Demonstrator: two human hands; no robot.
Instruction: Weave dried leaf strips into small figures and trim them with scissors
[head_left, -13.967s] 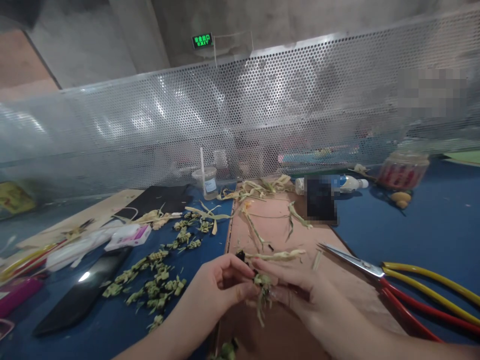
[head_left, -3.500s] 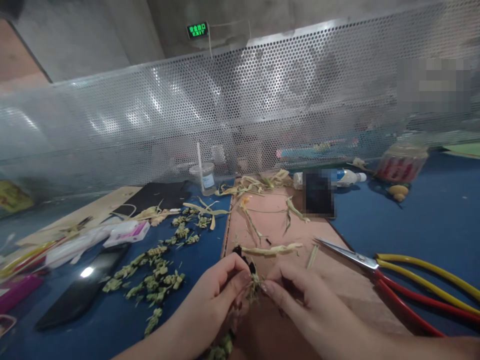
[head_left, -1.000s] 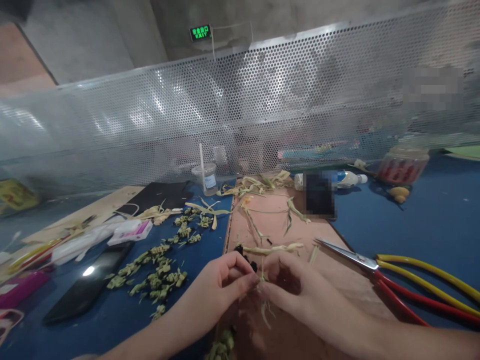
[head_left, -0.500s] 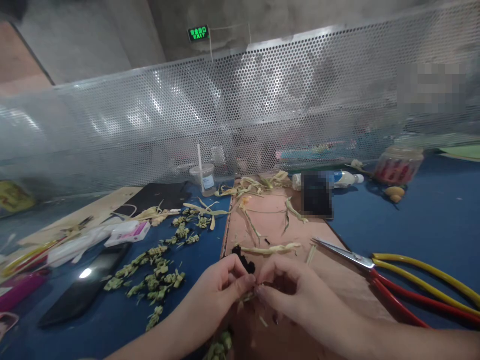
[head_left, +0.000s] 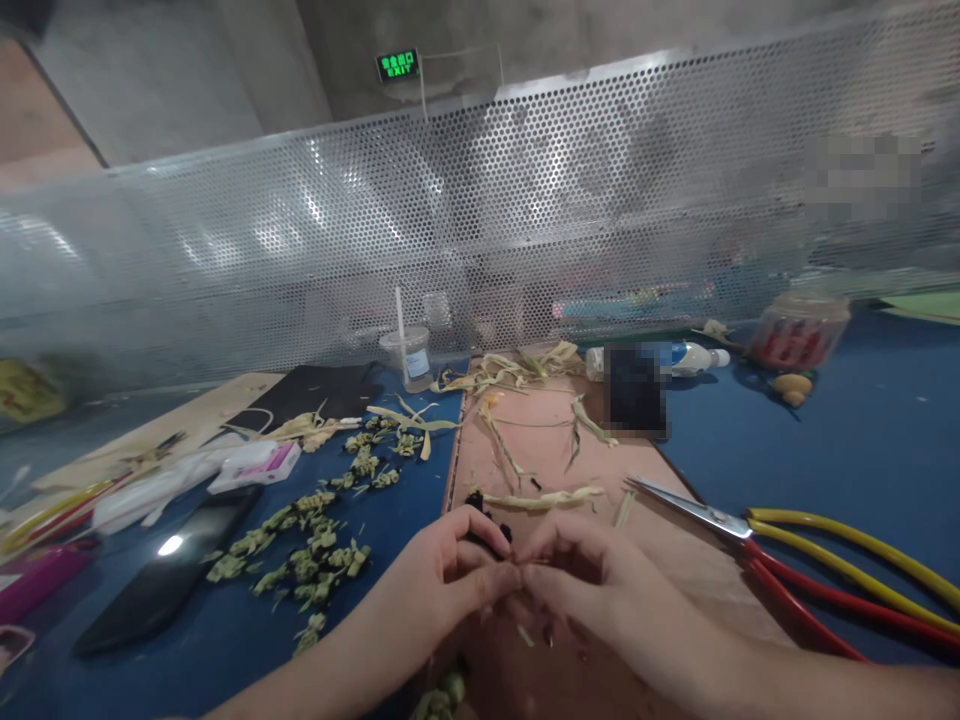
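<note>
Above the board (head_left: 532, 450), left hand (head_left: 469, 575) and right hand (head_left: 600, 580) meet, fingertips pinched together, whatever is between hidden. A black scrap (head_left: 475, 498) shows beyond them near the board's left edge; scissors (head_left: 727, 522) cross the right edge.

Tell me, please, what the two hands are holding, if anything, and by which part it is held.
It cannot be told: the left hand and right hand meet at the fingers, which would hide anything pinched there.
</note>
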